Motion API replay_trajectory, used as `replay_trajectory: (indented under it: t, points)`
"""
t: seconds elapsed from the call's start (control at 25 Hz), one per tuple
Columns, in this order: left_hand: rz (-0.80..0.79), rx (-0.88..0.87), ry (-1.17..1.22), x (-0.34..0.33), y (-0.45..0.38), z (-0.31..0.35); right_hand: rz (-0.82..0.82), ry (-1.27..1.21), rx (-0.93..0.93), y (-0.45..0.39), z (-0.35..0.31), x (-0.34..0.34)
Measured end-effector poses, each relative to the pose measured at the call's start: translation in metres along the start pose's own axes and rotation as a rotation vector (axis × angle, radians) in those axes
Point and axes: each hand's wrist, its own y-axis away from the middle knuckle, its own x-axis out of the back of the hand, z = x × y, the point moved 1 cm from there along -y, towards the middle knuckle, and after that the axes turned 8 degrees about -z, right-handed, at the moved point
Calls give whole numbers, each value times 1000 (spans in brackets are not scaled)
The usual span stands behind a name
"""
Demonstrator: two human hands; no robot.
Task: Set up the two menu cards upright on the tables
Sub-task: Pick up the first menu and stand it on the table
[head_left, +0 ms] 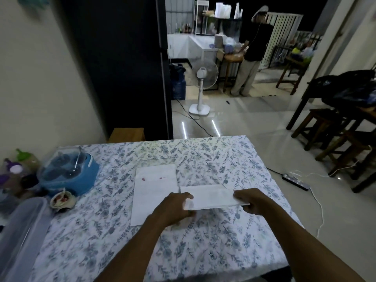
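Note:
Two white menu cards are on the floral-cloth table (203, 237). One menu card (154, 192) lies flat near the table's middle, with small red marks near its top. The second menu card (212, 197) is folded into a long strip and held just above the cloth, to the right of the flat one. My left hand (176, 207) grips its left end and my right hand (254, 201) pinches its right end. Whether the folded card touches the cloth cannot be told.
A blue covered container (67, 174), a small bowl (62, 201), bottles (14, 171) and a clear plastic box (20, 237) crowd the table's left side. Beyond stand a white fan (202, 88), dark wooden stools (325, 129), a power strip (296, 181) and a person (252, 55).

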Motion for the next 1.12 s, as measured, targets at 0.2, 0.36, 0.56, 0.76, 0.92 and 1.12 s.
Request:
replay_trajectory:
  t: [0.2, 0.36, 0.56, 0.76, 0.92, 1.12]
  points:
    - [197, -99, 78, 41, -25, -2, -130, -224, 15, -5, -43, 10]
    - [280, -68, 160, 83, -65, 6, -174, -166, 166, -28, -78, 2]
    - [300, 28, 269, 99, -132, -16, -131, 236, 194, -100, -79, -12]
    - [337, 113, 321, 82, -160, -37, 61, 606, 211, -150, -66, -33]
    - [379, 135, 287, 82, -173, -39, 99, 710, 200, -165, -52, -41]
    - [371, 165, 268, 78, -181, -44, 141, 681, 137, -173, -34, -52]
